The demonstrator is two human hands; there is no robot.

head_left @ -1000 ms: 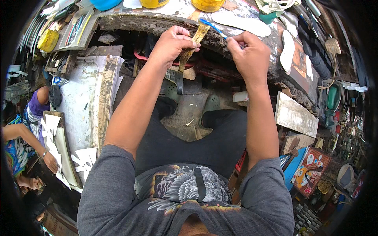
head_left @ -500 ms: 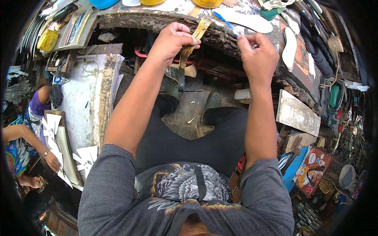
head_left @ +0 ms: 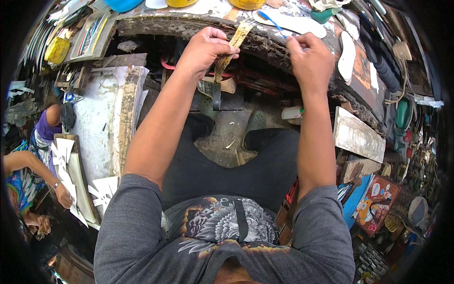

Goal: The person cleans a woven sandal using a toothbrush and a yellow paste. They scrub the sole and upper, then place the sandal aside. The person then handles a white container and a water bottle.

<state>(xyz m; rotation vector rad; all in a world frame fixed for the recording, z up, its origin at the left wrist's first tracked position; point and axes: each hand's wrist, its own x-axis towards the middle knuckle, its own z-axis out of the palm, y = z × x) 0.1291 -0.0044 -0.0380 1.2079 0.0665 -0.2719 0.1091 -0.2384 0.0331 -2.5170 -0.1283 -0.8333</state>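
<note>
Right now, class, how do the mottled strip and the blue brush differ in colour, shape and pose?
The strip is mottled yellow-brown; the brush is blue. The strip is broad and flat; the brush has a thin handle. The strip's upper end leans right; the brush's leans left. Each is held in one hand, left and right respectively.

A bright blue brush (head_left: 265, 16); a strip (head_left: 241, 33) mottled yellow and brown. The wearer's shirt (head_left: 127, 213) is dark grey, its print (head_left: 229, 222) feathered in white, grey and black with orange-yellow edges; the trousers (head_left: 227, 176) are black. 2 tubs (head_left: 247, 4) are yellow, 2 sole shapes (head_left: 347, 57) white. A reddish panel (head_left: 377, 203) shows an orange-and-white cartoon (head_left: 365, 207).
</note>
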